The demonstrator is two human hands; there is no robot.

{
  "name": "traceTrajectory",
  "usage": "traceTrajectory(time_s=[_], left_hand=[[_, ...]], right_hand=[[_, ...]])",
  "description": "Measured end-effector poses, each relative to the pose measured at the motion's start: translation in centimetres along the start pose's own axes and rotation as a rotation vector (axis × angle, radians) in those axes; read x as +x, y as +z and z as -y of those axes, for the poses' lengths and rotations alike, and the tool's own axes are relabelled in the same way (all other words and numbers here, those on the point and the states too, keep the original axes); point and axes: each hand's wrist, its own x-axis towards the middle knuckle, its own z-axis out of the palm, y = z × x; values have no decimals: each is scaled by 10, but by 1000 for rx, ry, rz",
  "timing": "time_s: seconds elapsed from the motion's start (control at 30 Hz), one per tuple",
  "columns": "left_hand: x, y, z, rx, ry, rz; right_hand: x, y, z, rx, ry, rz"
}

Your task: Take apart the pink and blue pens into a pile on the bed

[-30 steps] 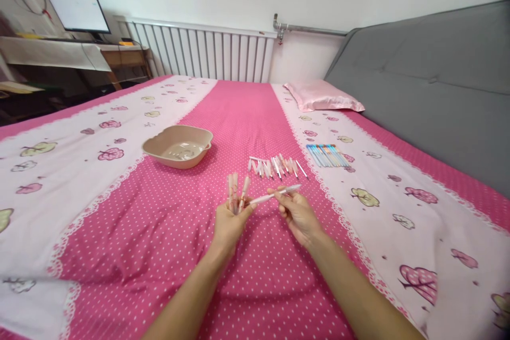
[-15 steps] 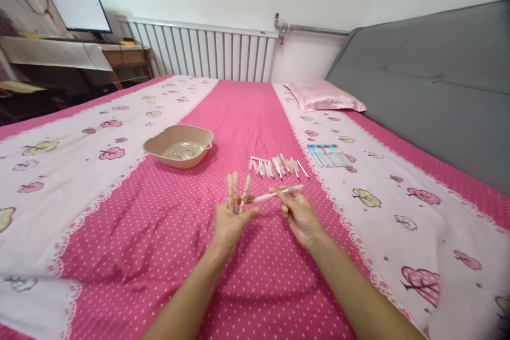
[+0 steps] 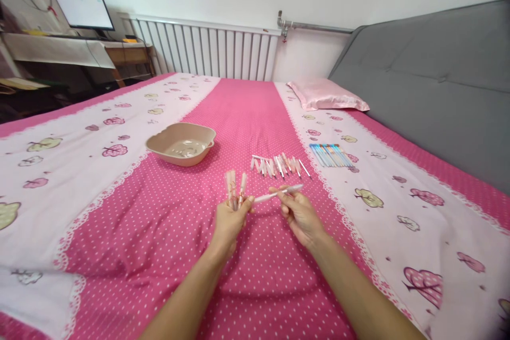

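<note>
My left hand (image 3: 229,221) is closed round a small bunch of pink pens (image 3: 234,188) that stand upright out of the fist. My right hand (image 3: 299,214) pinches a single white pen (image 3: 279,193) lying almost level, its left end close to the left thumb. Beyond both hands a row of pink and white pens (image 3: 279,164) lies on the pink dotted bedspread (image 3: 159,223). Further right lies a tidy row of blue pens (image 3: 330,154).
A beige bowl (image 3: 181,143) sits on the bed to the left of the pens. A pink pillow (image 3: 324,94) lies by the grey headboard (image 3: 430,85). A white radiator (image 3: 203,53) and a desk with a monitor (image 3: 82,6) stand behind the bed.
The pens in my left hand have drawn together into a tighter bunch as the fingers closed. My right hand with the white pen has barely moved. The view shifted slightly.
</note>
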Motion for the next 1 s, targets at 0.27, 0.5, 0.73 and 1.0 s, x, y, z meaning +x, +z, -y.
traceTrajectory(time_s=[0.27, 0.5, 0.73, 1.0], left_hand=[[-2, 1, -5, -22, -56, -72], [0, -3, -2, -24, -56, -73], [4, -6, 4, -20, -35, -93], [1, -4, 2, -43, -58, -103]], right_hand=[[-4, 2, 1, 5, -5, 26], [2, -5, 11, 84, -48, -107], [14, -17, 16, 275, 46, -233], [1, -1, -3, 130, 119, -40]])
